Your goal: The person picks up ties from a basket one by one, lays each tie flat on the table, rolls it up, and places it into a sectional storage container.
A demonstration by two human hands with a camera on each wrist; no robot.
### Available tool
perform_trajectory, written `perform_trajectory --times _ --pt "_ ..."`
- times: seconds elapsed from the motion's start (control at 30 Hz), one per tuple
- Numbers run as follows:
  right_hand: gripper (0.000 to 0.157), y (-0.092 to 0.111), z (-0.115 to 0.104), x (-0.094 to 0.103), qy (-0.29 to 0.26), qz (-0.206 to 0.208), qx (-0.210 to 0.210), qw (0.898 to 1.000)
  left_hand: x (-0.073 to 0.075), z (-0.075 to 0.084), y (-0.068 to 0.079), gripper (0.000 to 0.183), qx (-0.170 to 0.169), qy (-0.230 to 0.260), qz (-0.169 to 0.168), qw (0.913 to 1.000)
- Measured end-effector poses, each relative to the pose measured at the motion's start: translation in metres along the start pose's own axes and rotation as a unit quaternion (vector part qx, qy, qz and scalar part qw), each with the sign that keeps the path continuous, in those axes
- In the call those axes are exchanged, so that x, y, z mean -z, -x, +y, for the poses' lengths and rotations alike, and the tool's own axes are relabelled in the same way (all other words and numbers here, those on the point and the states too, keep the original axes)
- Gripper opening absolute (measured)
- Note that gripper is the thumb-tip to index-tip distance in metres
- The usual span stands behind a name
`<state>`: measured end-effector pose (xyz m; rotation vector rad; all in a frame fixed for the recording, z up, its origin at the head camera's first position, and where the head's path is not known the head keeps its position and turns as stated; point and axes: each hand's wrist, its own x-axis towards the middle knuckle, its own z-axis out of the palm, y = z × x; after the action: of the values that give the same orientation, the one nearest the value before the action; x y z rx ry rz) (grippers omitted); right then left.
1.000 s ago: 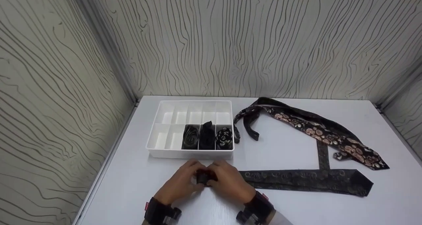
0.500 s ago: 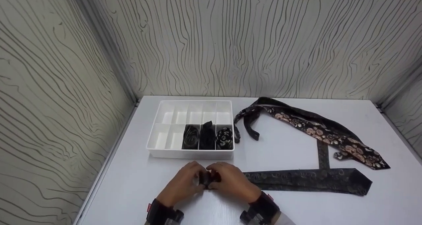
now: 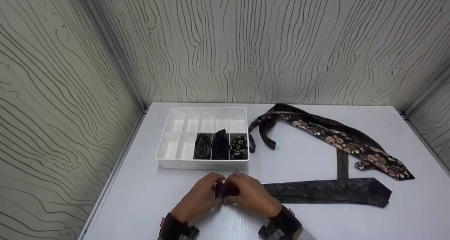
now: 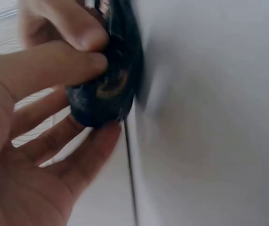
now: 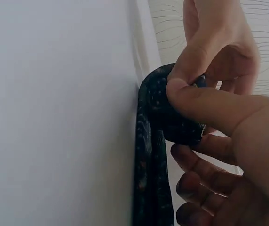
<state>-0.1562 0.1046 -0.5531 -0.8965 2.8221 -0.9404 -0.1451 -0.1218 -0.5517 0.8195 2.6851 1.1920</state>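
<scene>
Both hands grip the rolled end of a dark patterned necktie in front of the box. My left hand has thumb and fingers around the roll's left side; in the left wrist view the coil shows beneath the thumb. From the right, my right hand pinches the same roll, seen in the right wrist view as a thick coil on edge against the table. The tie's flat length runs right to its wide pointed end. In the head view, fingers cover much of the roll.
Behind the hands stands a white divided box. Three rolled neckties fill its front right compartments, including a black one poking above the rim. A floral necktie lies loosely at the back right. A patterned wall borders the table.
Both hands have shifted slightly right and nearer the person, with the roll between them. The flat tie's pointed end has slid a little left. The box and floral tie stay put.
</scene>
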Motion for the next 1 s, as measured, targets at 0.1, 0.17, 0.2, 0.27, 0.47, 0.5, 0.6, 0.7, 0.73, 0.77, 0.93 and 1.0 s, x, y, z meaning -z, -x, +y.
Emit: perform_trajectory --times 0.1,0.17,0.2,0.27,0.47,0.5,0.6,0.7,0.73,0.77,0.93,1.0 --pt "0.040 0.002 0.002 0.000 -0.004 0.001 -0.002 1.000 0.000 0.000 0.000 0.042 0.002 0.028 -0.003 0.9996" --pt "0.043 0.004 0.003 0.000 -0.004 -0.003 0.001 1.000 0.000 0.000 -0.001 0.037 -0.012 0.012 0.003 0.9999" --pt "0.045 0.005 0.004 0.001 -0.006 -0.006 0.001 1.000 -0.001 0.001 -0.001 0.035 -0.023 0.000 0.006 0.9997" --pt "0.045 0.006 0.005 0.002 -0.013 -0.009 -0.002 1.000 -0.001 0.002 -0.002 0.036 -0.029 -0.014 0.006 0.9995" --pt "0.042 0.009 0.007 0.005 -0.014 -0.007 -0.005 1.000 -0.005 0.005 -0.003 0.039 -0.023 -0.030 -0.001 0.9993" --pt "0.043 0.011 0.007 0.005 -0.005 -0.004 0.003 1.000 -0.005 0.005 -0.003 0.038 -0.027 -0.039 -0.001 0.9989" --pt "0.045 0.012 0.008 0.007 0.026 0.008 0.021 0.999 -0.006 0.008 -0.004 0.037 -0.035 -0.061 0.000 0.9975" --pt "0.044 0.013 0.012 0.007 0.039 0.009 0.026 0.999 -0.008 0.010 -0.005 0.040 -0.027 -0.062 -0.003 0.9977" --pt "0.046 0.014 0.013 0.008 0.038 0.006 0.021 0.999 -0.009 0.010 -0.005 0.042 -0.024 -0.060 -0.004 0.9979" --pt "0.049 0.015 0.014 0.009 0.035 0.002 0.017 0.999 -0.010 0.010 -0.005 0.043 -0.019 -0.056 -0.004 0.9982" --pt "0.051 0.020 0.020 0.014 0.028 -0.013 0.007 0.999 -0.009 0.008 -0.005 0.044 -0.011 -0.022 0.008 0.9997" --pt "0.042 0.021 0.022 0.015 0.031 -0.016 0.010 0.999 -0.007 0.007 -0.006 0.044 -0.008 -0.004 0.013 0.9999"
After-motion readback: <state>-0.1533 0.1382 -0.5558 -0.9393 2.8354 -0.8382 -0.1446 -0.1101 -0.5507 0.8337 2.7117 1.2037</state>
